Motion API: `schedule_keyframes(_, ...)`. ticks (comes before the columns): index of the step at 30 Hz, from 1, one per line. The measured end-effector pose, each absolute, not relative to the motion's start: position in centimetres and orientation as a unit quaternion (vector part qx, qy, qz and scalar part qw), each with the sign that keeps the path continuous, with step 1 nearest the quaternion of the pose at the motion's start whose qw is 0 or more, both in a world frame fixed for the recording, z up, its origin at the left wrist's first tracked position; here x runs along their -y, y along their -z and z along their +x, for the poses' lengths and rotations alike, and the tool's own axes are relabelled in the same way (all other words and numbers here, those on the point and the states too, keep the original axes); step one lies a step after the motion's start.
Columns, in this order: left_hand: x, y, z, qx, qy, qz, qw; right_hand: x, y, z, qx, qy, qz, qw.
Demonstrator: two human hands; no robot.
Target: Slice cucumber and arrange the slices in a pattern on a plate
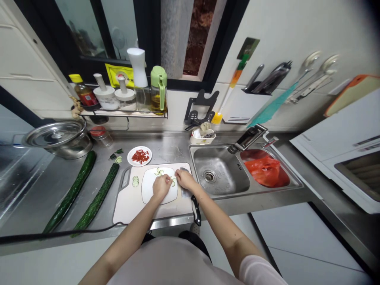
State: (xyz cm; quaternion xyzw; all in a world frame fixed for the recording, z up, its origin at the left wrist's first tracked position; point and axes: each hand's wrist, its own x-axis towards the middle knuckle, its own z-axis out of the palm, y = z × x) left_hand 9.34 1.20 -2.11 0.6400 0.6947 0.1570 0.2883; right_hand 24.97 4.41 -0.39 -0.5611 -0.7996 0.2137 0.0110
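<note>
Over the white plate (pixel 151 194), my left hand (pixel 162 187) is closed in a pinch at a thin cucumber slice (pixel 173 183). My right hand (pixel 184 179) bends its fingers at the plate's right rim; whatever they hold is too small to make out. More thin cucumber slices (pixel 159 171) lie curved at the plate's far side. Beneath the plate is a cutting board (pixel 127 208), with a small stack of round cucumber slices (pixel 135 181) on its left. A kitchen knife (pixel 196 209) lies on the right, blade partly under my right wrist, handle past the front edge.
A small plate of red bits (pixel 140 156) stands behind the board. Two cucumbers (pixel 73 190) and cut ends (pixel 118 159) lie left, near a lidded pot (pixel 59 138). On the right are a sink (pixel 222 168) and a red bag (pixel 264 169). A black cable (pixel 59 234) crosses the front.
</note>
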Motion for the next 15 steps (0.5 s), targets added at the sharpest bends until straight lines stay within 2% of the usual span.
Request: schedule_keyframes(15,-1.71,2.05,9.58,-0.713,-0.144,0.606,0.323,-3.88,0.66,25.1,0.782,-0.229,-0.579,0.017)
